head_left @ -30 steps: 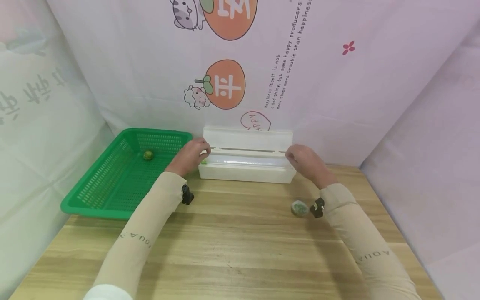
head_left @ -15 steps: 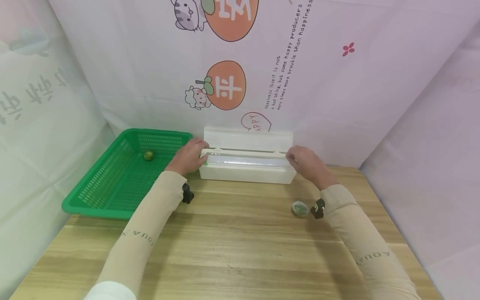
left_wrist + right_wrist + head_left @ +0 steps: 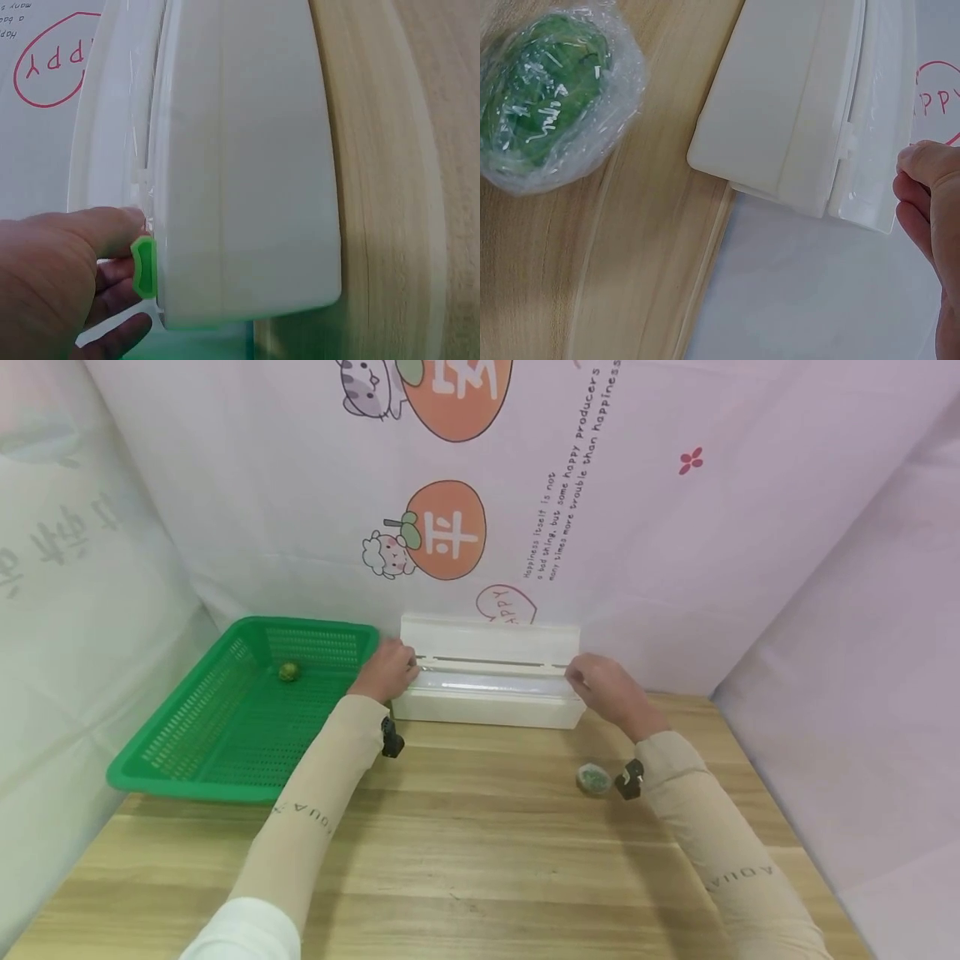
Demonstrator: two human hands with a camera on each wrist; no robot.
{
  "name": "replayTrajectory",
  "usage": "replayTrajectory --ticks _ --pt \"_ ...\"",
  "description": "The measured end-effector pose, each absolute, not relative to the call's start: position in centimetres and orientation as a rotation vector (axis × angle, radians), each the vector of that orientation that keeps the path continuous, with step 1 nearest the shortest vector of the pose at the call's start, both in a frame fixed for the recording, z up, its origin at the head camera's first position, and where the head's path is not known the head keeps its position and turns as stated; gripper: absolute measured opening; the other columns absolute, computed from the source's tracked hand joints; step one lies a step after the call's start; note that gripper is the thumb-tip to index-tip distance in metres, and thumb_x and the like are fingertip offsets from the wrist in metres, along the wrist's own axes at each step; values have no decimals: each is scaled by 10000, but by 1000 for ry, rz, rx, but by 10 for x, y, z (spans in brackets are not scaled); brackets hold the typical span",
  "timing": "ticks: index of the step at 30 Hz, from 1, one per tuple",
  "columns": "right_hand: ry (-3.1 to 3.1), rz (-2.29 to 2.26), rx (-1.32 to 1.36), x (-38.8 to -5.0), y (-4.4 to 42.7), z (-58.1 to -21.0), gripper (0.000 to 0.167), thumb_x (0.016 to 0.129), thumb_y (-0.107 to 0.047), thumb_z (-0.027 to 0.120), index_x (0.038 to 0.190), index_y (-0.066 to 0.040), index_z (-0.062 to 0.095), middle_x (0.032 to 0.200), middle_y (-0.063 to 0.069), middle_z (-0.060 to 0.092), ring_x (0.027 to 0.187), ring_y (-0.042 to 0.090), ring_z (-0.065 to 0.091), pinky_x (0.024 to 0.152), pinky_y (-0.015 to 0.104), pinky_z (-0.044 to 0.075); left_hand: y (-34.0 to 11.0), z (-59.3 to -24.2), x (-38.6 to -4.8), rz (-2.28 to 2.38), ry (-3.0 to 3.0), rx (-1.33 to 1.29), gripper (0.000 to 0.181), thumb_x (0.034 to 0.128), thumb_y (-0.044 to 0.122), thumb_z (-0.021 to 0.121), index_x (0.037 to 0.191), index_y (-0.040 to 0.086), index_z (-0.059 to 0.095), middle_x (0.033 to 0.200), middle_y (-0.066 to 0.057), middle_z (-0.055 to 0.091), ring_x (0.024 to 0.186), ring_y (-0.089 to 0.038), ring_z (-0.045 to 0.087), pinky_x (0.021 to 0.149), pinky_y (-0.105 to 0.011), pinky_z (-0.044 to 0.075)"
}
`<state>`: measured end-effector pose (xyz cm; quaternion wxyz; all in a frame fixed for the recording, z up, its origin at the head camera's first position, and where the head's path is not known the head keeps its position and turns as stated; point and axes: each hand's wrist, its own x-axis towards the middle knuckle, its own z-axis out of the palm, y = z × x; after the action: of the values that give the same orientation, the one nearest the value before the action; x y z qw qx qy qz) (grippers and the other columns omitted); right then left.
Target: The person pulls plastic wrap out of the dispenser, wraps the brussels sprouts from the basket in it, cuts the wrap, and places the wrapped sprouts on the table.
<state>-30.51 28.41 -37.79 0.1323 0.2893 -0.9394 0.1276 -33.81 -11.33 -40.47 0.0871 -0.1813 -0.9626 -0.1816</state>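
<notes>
A long white cling film dispenser (image 3: 487,710) stands at the back of the table, its lid (image 3: 491,642) raised against the wall. Clear cling film (image 3: 495,683) shows along its open top. At the left end, my left hand (image 3: 386,670) pinches the film's edge with thumb and bent fingers. Beside those fingers, in the left wrist view, sits a green slider (image 3: 144,268). My right hand (image 3: 609,689) is at the right end, thumb and forefinger pinched together at the film's corner; the film there is hardly visible. A film-wrapped green thing (image 3: 547,94) lies near the right wrist.
A green plastic basket (image 3: 180,791) stands at the left, partly behind the left arm. Inside it lies a small round yellow-green thing (image 3: 288,671). Printed cloth walls (image 3: 637,568) enclose the wooden table (image 3: 465,860) at the back and sides.
The left forearm has swung slightly right, and the left hand now covers the green bit at the dispenser's left end. My right hand stays at its end. The head view has shifted a little.
</notes>
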Motion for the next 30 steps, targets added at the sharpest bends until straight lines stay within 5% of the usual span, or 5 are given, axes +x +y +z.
replayTrajectory --ticks 11,23,30 --pt "-2765 389 810 -305 283 -373 117 1020 -27 620 1081 19 710 1036 172 745 996 329 708 931 474 617 -98 -397 -339 -575 -2900 -399 159 1027 72 657 1063 -41 764 1086 -189 712 1029 -315 656 939 -440 588" --pt "-2744 387 818 -304 283 -376 116 1003 -14 634 1075 30 713 1044 192 751 1001 348 716 939 492 618 -111 -390 -334 -909 -2867 -500 149 1094 86 505 1098 -24 606 1055 -169 635 970 -290 567 885 -434 547" --pt "-2750 382 821 -307 284 -380 109 999 -1 633 1068 34 710 1049 200 752 1004 353 717 937 491 621 -124 -386 -326 -1216 -2809 -469 152 1096 181 571 1143 47 626 1158 -143 673 1080 -279 612 1002 -456 560"
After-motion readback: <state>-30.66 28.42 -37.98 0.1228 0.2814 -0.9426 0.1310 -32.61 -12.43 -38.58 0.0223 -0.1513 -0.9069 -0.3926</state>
